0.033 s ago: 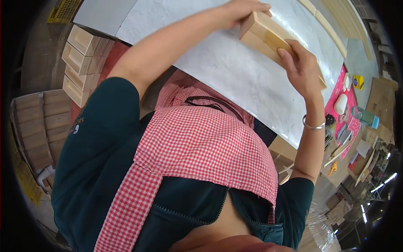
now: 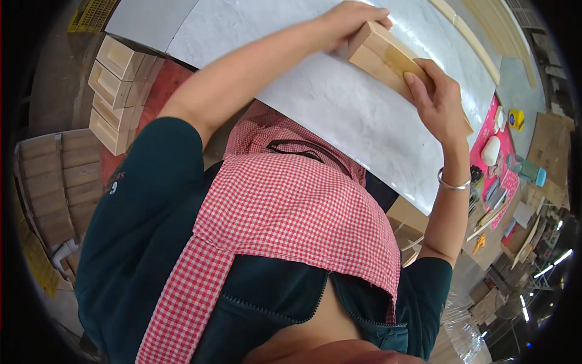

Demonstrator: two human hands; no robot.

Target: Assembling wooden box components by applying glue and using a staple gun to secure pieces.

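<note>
A pale wooden box [image 2: 377, 60], long and narrow, slants across the white tabletop [image 2: 303, 100]. Its near side and left end face me; the inside is out of sight. At the far left corner my left hand [image 2: 351, 23] is closed on the box, with most of its fingers hidden behind the end. My right hand [image 2: 439, 100] grips the right part, thumb against the near side and fingers over the upper edge. Past the right wrist, one end of the box or a thin strip of wood shows; I cannot tell which.
Stacked open wooden boxes [image 2: 109, 90] stand at the left, beside a red surface [image 2: 159, 91]. Long wood strips [image 2: 470, 36] lie along the table's far right. A pink cloth [image 2: 485, 136] at the right bears a white rounded object [image 2: 490, 150], a bottle [image 2: 527, 168] and tools.
Both hands and the wooden box have shifted very slightly to the right and toward me. The grip looks the same.
</note>
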